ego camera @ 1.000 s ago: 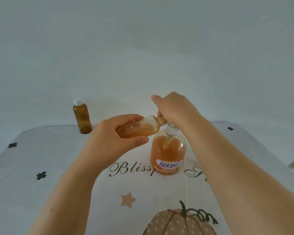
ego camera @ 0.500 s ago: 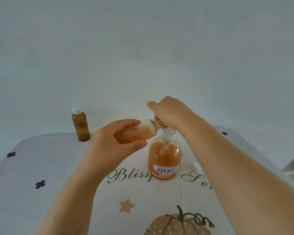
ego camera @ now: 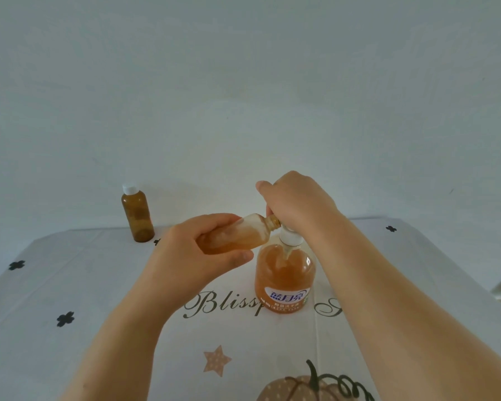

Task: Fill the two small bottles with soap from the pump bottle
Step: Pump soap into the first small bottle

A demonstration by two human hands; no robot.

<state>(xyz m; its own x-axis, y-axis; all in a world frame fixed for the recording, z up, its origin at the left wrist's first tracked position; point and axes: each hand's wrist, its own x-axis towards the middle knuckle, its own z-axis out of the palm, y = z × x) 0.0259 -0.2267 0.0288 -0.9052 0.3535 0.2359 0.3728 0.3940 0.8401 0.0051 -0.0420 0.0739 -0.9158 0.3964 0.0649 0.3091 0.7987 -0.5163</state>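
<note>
The orange pump bottle [ego camera: 284,280] stands on the table's middle, its white collar showing below my right hand [ego camera: 297,199], which covers and grips the pump head. My left hand [ego camera: 198,254] holds a small amber bottle [ego camera: 239,235] tilted on its side, its open neck touching the pump's spout under my right hand. This bottle is partly filled with soap. A second small amber bottle [ego camera: 137,217] with a white cap stands upright at the table's far left edge.
A white tablecloth [ego camera: 70,285] printed with black clovers, script lettering, a star and a pumpkin covers the table. A pale wall rises right behind the table. The table's right edge drops off near the frame's right side.
The view shifted a little. Both hands stay at the pump with the small bottle at the spout; no clear change in grip.
</note>
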